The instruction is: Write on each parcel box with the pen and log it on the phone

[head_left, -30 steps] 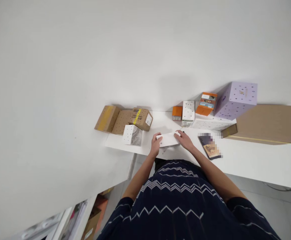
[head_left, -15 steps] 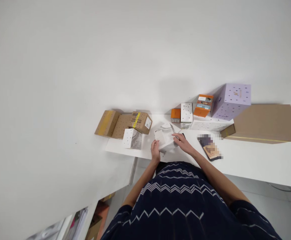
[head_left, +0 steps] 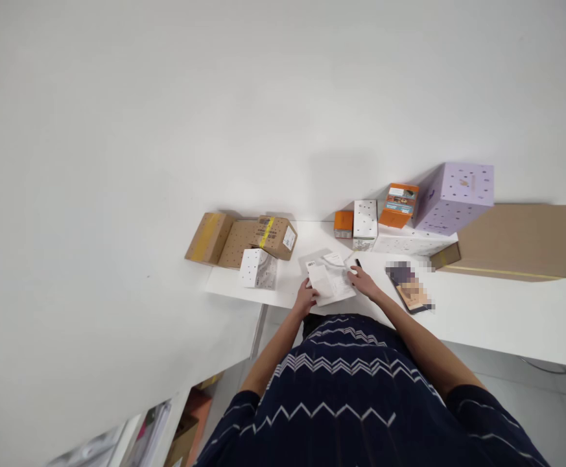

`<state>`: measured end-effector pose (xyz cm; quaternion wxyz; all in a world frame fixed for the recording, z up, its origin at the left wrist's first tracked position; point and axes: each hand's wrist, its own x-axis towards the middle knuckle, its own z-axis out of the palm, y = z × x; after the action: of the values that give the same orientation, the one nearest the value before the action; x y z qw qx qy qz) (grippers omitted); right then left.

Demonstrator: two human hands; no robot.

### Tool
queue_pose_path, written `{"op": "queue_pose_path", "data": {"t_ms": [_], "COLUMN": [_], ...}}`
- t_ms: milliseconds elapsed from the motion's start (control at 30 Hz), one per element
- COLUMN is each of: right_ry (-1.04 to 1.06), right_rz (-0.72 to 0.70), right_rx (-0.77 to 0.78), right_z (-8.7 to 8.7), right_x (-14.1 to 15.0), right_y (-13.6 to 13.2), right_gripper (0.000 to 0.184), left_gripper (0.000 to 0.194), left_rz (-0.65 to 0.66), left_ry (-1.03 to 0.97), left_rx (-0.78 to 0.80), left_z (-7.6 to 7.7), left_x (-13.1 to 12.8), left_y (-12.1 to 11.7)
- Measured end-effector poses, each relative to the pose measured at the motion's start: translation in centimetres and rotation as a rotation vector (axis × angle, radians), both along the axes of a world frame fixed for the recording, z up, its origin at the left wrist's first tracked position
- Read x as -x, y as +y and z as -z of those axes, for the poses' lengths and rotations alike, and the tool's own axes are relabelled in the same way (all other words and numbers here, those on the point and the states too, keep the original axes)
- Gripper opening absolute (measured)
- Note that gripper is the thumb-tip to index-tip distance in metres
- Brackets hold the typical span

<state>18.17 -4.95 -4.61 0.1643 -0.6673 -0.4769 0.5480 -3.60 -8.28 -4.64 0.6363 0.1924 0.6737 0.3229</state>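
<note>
A white printed packet (head_left: 330, 287) with a barcode in its upper left corner lies low over the table before my body, its lower edge towards me. My left hand (head_left: 305, 299) is closed on the packet's left edge, fingers bent round the lower left side. At the opposite edge, my right hand (head_left: 363, 283) pinches the packet's right side with its fingertips. Just above the right hand lies a small black stick-like item (head_left: 358, 263), too small to name. Whether the packet is a flat box or a bag, I cannot tell.
On the left stand brown cartons (head_left: 275, 238) and a white dotted box (head_left: 257, 269). Behind are a small orange box (head_left: 343, 224), a white box (head_left: 365, 220), an orange box (head_left: 399, 205) and a lilac box (head_left: 455, 198). A phone (head_left: 408, 287) and large cardboard (head_left: 520, 240) are right.
The packet has turned flatter and its printed face now shows more. My right hand has shifted slightly right and down. A thin silvery thing near its fingers no longer shows.
</note>
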Motion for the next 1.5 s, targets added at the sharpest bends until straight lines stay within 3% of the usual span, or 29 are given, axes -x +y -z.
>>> {"op": "queue_pose_path", "data": {"t_ms": [267, 433, 767, 900, 1033, 1200, 1500], "right_ry": [0.01, -0.003, 0.086, 0.231, 0.423, 0.457, 0.493], "right_rz": [-0.135, -0.153, -0.006, 0.078, 0.083, 0.119, 0.112], "right_rx": [-0.03, -0.079, -0.189, -0.217, -0.356, -0.333, -0.328], "right_z": [0.7, 0.6, 0.8, 0.3, 0.0, 0.1, 0.5], "right_x": [1.4, 1.3, 0.4, 0.4, 0.5, 0.5, 0.1], "right_y": [1.1, 0.6, -0.8, -1.0, -0.8, -0.9, -1.3], "right_gripper": [0.072, 0.07, 0.064, 0.069, 0.057, 0.046, 0.039], "left_gripper": [0.074, 0.068, 0.076, 0.08, 0.082, 0.073, 0.067], "left_rz": [0.113, 0.112, 0.093, 0.055, -0.038, -0.027, -0.058], "left_ry": [-0.107, -0.059, -0.075, -0.088, -0.019, 0.033, 0.107], "left_rx": [0.042, 0.026, -0.185, -0.41, -0.571, -0.603, -0.592], "left_z": [-0.6, -0.5, -1.8, -1.8, -1.3, -0.8, -1.8], "left_x": [0.6, 0.4, -0.3, -0.7, -1.0, -1.3, -1.5], "left_y": [1.2, 1.2, -0.1, -0.5, -0.7, -0.8, -1.0]}}
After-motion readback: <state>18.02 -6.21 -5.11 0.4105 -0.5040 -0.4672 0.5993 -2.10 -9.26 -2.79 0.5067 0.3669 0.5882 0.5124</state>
